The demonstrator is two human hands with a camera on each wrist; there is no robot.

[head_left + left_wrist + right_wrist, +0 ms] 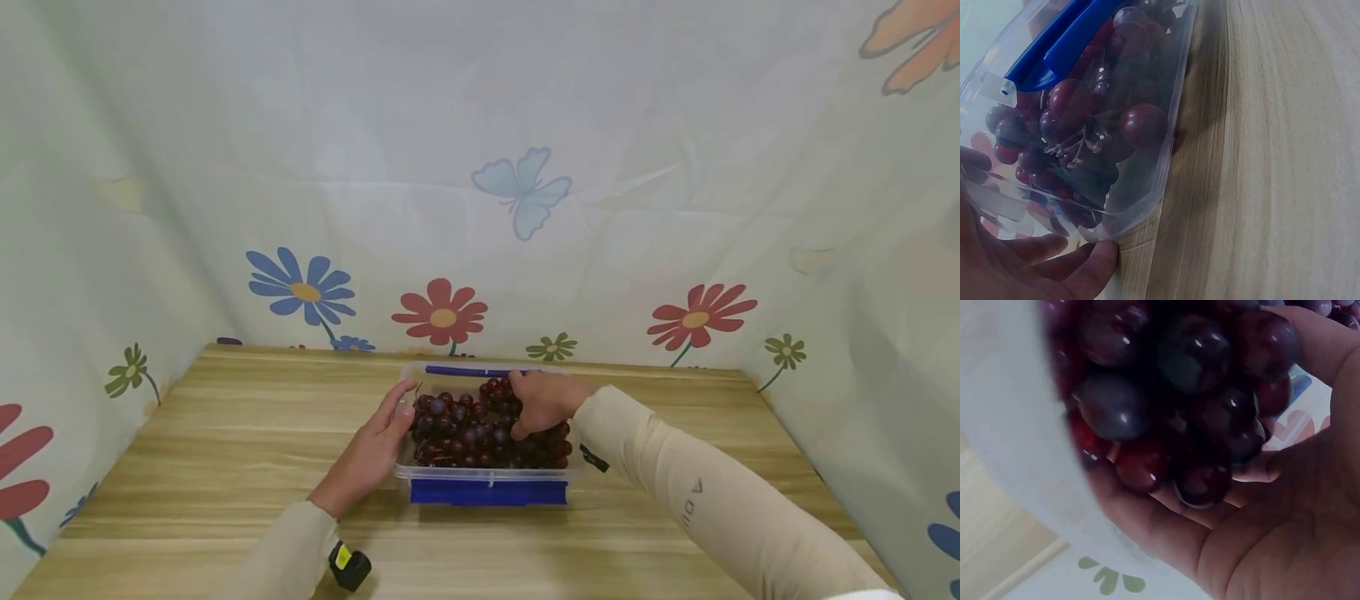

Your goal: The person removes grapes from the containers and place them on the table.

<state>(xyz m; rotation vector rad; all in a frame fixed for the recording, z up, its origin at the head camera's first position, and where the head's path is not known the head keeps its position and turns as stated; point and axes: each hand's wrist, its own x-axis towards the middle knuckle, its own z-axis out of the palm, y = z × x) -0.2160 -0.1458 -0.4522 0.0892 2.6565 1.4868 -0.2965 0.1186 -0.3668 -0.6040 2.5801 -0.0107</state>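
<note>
A clear plastic box (450,472) with blue latches stands on the table, filled with dark red and purple grapes (453,429). My left hand (375,446) holds the box's left side, thumb at the rim; in the left wrist view its fingers (1088,265) touch the outside near a bottom corner. Inside the right part of the box, my right hand (546,400) grips a bunch of grapes (1191,356), its fingers curled round them in the right wrist view. That bunch sits slightly higher than the rest. Its lower part is hidden in the head view.
The wood-grain table (247,433) extends on both sides of the box. Behind it and at both sides hangs a pale cloth (360,192) printed with flowers and butterflies. A black wrist device (350,568) is strapped at the left sleeve.
</note>
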